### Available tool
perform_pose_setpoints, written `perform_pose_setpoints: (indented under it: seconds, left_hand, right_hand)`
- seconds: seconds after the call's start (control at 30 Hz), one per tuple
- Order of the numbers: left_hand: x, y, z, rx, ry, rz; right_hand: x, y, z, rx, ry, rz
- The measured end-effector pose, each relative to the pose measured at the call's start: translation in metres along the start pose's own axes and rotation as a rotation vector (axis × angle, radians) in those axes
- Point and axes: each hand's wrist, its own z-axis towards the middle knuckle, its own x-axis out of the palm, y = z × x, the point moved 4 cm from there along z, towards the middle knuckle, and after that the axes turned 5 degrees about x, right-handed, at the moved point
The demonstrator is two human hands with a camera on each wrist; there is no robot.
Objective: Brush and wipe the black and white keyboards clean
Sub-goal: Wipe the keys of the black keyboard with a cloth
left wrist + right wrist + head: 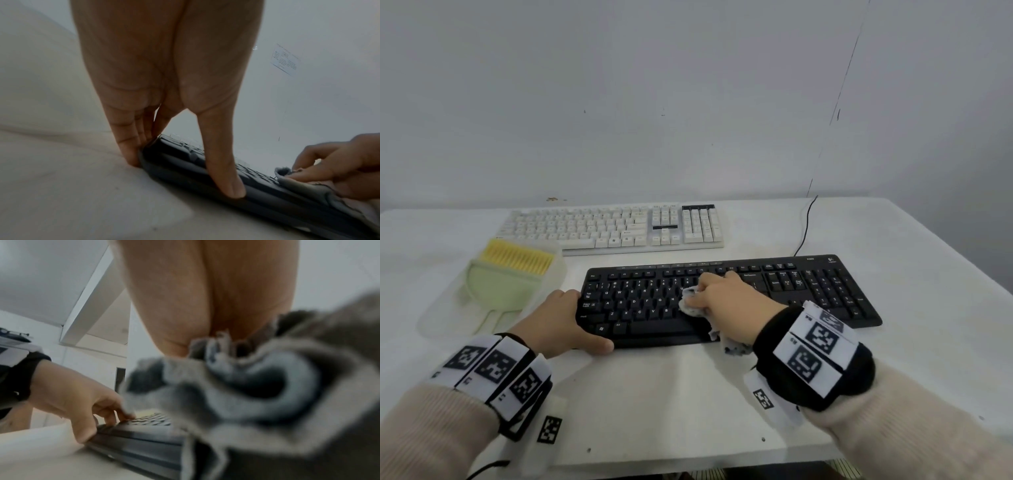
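Note:
The black keyboard (pixel 808 291) lies on the white table (pixel 688 394) in front of me. My left hand (pixel 571 318) grips its front left corner, thumb along the front edge and fingers curled over the left end (pixel 185 175). My right hand (pixel 722 294) holds a crumpled grey-and-white cloth (pixel 690 305) and presses it on the keys near the middle of the letter block. That cloth (pixel 246 386) fills the right wrist view and hides my right fingers. The white keyboard (pixel 613 226) lies behind, near the wall.
A yellow-bristled brush (pixel 515 260) with a pale green dustpan (pixel 496 291) sits in a translucent tray (pixel 441 318) left of the black keyboard. A thin black cable (pixel 806 222) runs from the black keyboard's back up the wall. The table's right edge slants away.

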Motion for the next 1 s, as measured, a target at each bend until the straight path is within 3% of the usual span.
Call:
perform_pose_setpoints:
  seconds: [0.23, 0.37, 0.53, 0.63, 0.83, 1.0]
  left_hand:
    - [0.000, 0.003, 0.002, -0.001, 0.001, -0.015]
    - [0.000, 0.001, 0.002, 0.001, -0.002, -0.014]
    - [0.000, 0.002, 0.001, 0.003, 0.000, -0.014]
    - [0.000, 0.003, 0.002, 0.000, 0.002, -0.017]
    - [0.000, 0.003, 0.004, 0.005, 0.008, -0.017]
    - [0.000, 0.004, 0.005, -0.004, 0.018, -0.007]
  right_hand:
    - [-0.008, -0.044, -0.026, 0.155, 0.018, 0.014]
    - [-0.012, -0.075, -0.038, 0.361, -0.014, 0.136]
    - [-0.023, -0.120, -0.051, 0.546, 0.000, -0.037]
    - [-0.026, -0.133, -0.050, 0.523, -0.036, -0.055]
    - [-0.010, -0.109, -0.042, 0.266, -0.060, -0.005]
    - [-0.014, -0.130, -0.054, 0.471, -0.089, 0.194]
